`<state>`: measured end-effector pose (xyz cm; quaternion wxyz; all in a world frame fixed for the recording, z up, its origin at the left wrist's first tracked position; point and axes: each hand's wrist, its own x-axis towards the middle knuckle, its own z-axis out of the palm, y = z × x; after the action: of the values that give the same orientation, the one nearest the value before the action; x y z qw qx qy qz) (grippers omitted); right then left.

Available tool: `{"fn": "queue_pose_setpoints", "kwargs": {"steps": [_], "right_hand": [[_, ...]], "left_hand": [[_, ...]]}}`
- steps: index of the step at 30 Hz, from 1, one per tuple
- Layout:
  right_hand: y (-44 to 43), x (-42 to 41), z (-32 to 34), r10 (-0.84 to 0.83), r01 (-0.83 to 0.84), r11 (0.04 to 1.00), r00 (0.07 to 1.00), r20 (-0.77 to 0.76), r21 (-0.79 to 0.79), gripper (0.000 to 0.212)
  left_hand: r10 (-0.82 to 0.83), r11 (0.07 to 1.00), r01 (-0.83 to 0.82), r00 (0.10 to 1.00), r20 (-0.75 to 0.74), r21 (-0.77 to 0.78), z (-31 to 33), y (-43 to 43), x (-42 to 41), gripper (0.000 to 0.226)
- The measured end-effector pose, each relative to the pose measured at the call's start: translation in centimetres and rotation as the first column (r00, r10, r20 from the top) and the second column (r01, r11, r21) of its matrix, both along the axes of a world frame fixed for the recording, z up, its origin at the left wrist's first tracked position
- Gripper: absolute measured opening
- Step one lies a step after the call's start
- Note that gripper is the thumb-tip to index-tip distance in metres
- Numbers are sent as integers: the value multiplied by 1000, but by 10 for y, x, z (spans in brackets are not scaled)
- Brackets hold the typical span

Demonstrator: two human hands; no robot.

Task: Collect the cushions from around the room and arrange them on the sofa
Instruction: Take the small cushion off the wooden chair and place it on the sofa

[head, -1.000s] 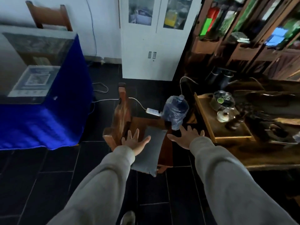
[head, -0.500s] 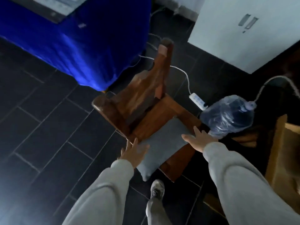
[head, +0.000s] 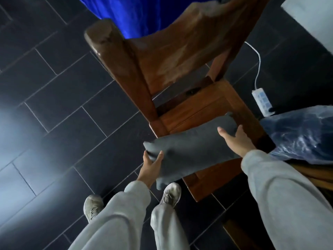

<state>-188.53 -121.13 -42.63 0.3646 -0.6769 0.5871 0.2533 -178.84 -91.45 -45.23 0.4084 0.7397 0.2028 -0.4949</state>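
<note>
On the seat of the wooden chair [head: 203, 107] lies the grey cushion [head: 191, 150], a flat, soft oblong of plain dark grey cloth, set slantwise across the seat with its near corner hanging off the front edge over the dark tiled floor [head: 59, 112]; my left hand [head: 151, 164] is clamped on its left end, thumb on top and fingers beneath, the cloth puckered where I pinch it; my right hand [head: 234, 139] lies on its right end, thumb on the top face, the other fingers curled over the far edge, so my hands are apart with the cushion between them; whether the cushion's far end is off the seat I cannot tell; the fingers of both hands are largely hidden behind the cushion; right of the chair a water bottle [head: 304, 132] wrapped in clear plastic is cut off by the picture's edge, and my right sleeve [head: 288, 199] covers its lower part; behind the chair's back a blue cloth [head: 133, 13] runs out of the top of the view; a white power strip [head: 262, 101] lies on the floor right of the chair.
</note>
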Motion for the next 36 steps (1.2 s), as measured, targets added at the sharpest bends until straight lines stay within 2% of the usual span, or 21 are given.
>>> {"fn": "queue_pose_setpoints", "kwargs": {"steps": [2, 4, 7, 10, 16, 19, 22, 25, 28, 32, 34, 36], "right_hand": [[4, 4, -3, -78, 78, 996, 997, 2, -48, 114], [12, 12, 1, -122, 120, 989, 992, -15, -88, 117], [41, 32, 15, -136, 136, 989, 991, 1, -52, 117], [88, 68, 35, -63, 62, 998, 997, 45, 9, 112], [210, 169, 86, 60, -82, 984, 989, 137, 161, 101], [281, 217, 122, 83, -118, 964, 985, 149, 238, 102], [360, 271, 164, 119, -170, 966, 962, 244, 196, 102], [441, 331, 219, 189, -256, 953, 919, 346, 160, 101], [516, 389, 279, 221, -311, 941, 864, 453, 134, 98], [607, 460, 362, 293, -397, 917, 744, 601, 44, 71], [647, 492, 404, 313, -427, 904, 676, 667, 9, 67], [683, 524, 442, 302, -447, 894, 597, 743, -4, 65]], "left_hand": [[92, 995, -93, 995, -39, -24, -3, 4, 3, 113], [140, 988, -144, 988, -59, -55, -1, 10, 6, 109], [166, 985, -166, 986, 9, -46, 12, 36, 21, 100], [227, 973, -230, 972, 67, 33, 24, 86, 52, 83], [358, 924, -377, 913, 196, 69, 82, 228, 141, 76], [325, 927, -363, 903, 281, 95, 129, 305, 194, 84], [336, 918, -388, 871, 358, 81, 178, 385, 245, 94], [402, 891, -454, 794, 456, 7, 236, 471, 289, 103], [465, 859, -504, 699, 543, -87, 300, 554, 330, 99], [522, 816, -545, 550, 652, -193, 388, 652, 371, 92], [564, 775, -581, 459, 687, -247, 431, 694, 385, 92], [627, 712, -613, 335, 703, -343, 468, 731, 399, 81]]}}
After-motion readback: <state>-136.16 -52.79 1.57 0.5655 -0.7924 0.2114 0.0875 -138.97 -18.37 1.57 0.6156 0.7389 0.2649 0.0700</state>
